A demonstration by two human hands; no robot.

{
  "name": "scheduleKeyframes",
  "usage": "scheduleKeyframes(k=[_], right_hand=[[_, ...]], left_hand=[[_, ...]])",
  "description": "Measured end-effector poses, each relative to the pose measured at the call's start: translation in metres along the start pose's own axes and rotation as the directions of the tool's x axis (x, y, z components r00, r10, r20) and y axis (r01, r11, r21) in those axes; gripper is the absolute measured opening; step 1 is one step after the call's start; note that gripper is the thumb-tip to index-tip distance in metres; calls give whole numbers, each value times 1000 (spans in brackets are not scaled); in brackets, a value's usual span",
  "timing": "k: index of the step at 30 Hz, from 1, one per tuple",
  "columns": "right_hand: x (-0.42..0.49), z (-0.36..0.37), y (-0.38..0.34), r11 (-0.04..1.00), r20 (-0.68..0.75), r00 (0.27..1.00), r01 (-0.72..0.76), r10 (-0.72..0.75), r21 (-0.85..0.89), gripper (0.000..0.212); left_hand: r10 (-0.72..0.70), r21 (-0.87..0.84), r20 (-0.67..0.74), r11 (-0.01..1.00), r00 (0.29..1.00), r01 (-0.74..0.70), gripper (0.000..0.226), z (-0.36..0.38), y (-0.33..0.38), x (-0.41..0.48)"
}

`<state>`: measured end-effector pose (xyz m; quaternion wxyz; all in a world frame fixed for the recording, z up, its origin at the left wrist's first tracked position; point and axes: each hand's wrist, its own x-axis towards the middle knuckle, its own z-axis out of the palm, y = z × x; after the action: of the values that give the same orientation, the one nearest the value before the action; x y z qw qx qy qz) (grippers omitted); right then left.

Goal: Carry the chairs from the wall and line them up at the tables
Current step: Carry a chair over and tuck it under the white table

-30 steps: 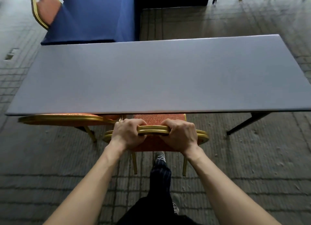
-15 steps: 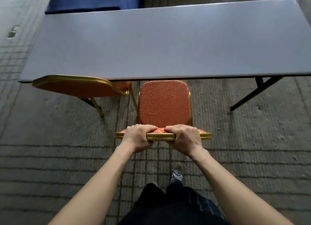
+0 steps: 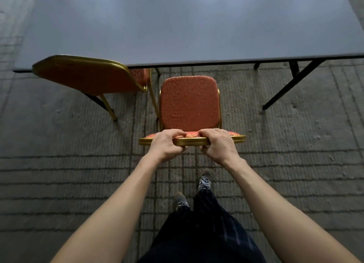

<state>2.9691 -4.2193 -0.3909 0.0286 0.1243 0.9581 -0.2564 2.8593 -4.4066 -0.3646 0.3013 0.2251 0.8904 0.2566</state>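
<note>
The left hand (image 3: 167, 144) is gripping the gold rail (image 3: 192, 141) along the top of a chair's back, fingers curling over the front and thumb tucking underneath. The right hand (image 3: 216, 144) is clamping the same rail just beside it, with a short bare stretch of rail showing between the two. The chair (image 3: 189, 103) is sitting in the middle of the frame, its orange seat pointing up the picture toward the surface (image 3: 177, 26). The seat's front edge is lying just short of the surface's near edge, not under it. Whether its feet are all resting on the floor (image 3: 59, 164) I cannot tell, since the seat is hiding most of them. Just to the left, a second chair (image 3: 88, 79) is standing with its seat tucking partly under the surface's edge and its back slanting toward the left of the frame. Judging from this, one chair is looking placed. The held one is nearly in line beside it but is probably needing a short push forward to match. The right half of the near side, by the black leg (image 3: 291, 85), is showing no chair, so more carrying is likely waiting. The wall and any chairs by it are lying outside the view.
</note>
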Motion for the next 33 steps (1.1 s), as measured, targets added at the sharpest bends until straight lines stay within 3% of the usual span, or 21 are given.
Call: scheduleKeyframes(k=[4, 8, 9, 11, 14, 16, 19, 22, 24, 25, 29, 33], right_hand=[[-21, 1, -17, 999, -57, 998, -27, 29, 44, 65], [-51, 8, -43, 967, -137, 987, -46, 82, 250, 59], [-60, 9, -50, 950, -161, 982, -40, 94, 309, 54], [-75, 12, -60, 930, -213, 972, -19, 104, 368, 44], [-84, 15, -69, 863, -121, 971, -121, 205, 490, 37], [-81, 16, -70, 754, -36, 938, -255, 345, 605, 36], [-69, 16, -68, 541, 46, 846, -381, 532, 750, 36], [-53, 16, -61, 151, 212, 740, -391, 639, 908, 37], [-40, 16, -54, -130, 327, 675, -326, 661, 936, 40], [-35, 16, -50, -223, 372, 648, -303, 665, 926, 45], [-12, 13, -36, -381, 477, 593, -289, 649, 878, 50], [7, 9, -25, -430, 519, 564, -295, 643, 853, 38]], left_hand=[[-74, -350, -208, 937, 975, -4, 49, 20, 1, -32], [-333, -687, -322, 726, 886, 22, 17, 27, 26, -58], [-392, -758, -293, 651, 872, 38, 11, 27, 29, -65], [-473, -883, -94, 445, 876, 146, 11, 27, 31, -73], [-468, -943, 217, 125, 857, 307, 23, 29, 22, -72], [-441, -934, 312, 19, 841, 357, 27, 28, 18, -66], [-411, -921, 372, -56, 832, 384, 37, 25, 17, -53], [-412, -915, 403, -153, 817, 374, 50, 23, 16, -35], [-412, -904, 426, -237, 806, 356, 54, 23, 14, -23], [-413, -898, 432, -281, 802, 339, 54, 23, 14, -19], [-481, -926, 360, -291, 799, 241, 49, 30, 19, -1], [-530, -940, 331, -259, 781, 223, 47, 36, 21, 12]])
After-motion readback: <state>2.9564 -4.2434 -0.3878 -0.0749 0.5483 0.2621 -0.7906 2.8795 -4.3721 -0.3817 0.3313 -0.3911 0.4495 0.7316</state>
